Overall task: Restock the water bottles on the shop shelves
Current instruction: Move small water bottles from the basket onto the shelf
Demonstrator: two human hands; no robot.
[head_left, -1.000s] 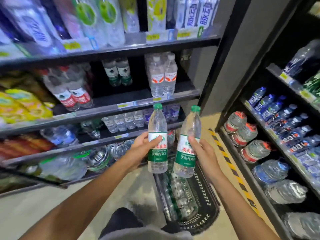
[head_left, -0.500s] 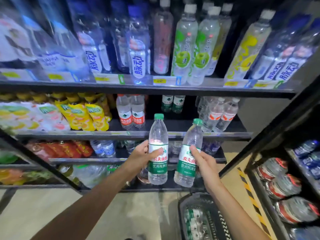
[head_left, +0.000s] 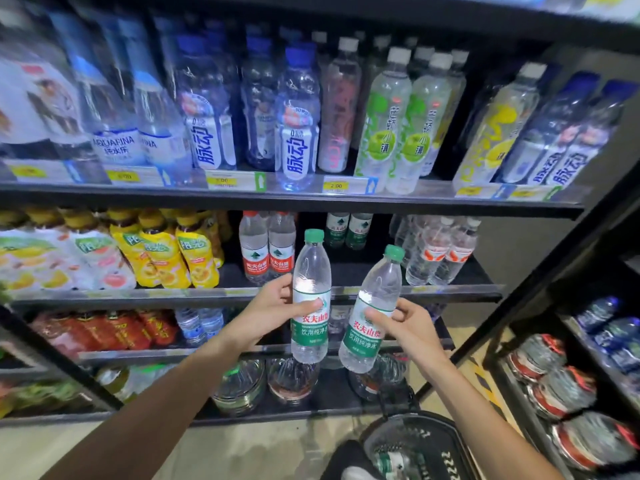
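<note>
The left hand (head_left: 277, 313) wraps its fingers (head_left: 308, 305) round the label of a green-capped water bottle (head_left: 310, 299), held upright; the thumb lies across the front of the label, the other fingers behind it. The right hand (head_left: 403, 323) grips a second green-capped bottle (head_left: 372, 310) at its label, tilted so the cap leans to the right, away from the first; the two bottles sit near each other, not touching. Just beyond the fingertips runs the edge of the middle shelf (head_left: 433, 291); above the left fingers stand red-label bottles (head_left: 266, 252), and above and behind the right fingers, green-label bottles (head_left: 348, 230). Below the right wrist sits a black basket (head_left: 446, 445) with bottles inside.
</note>
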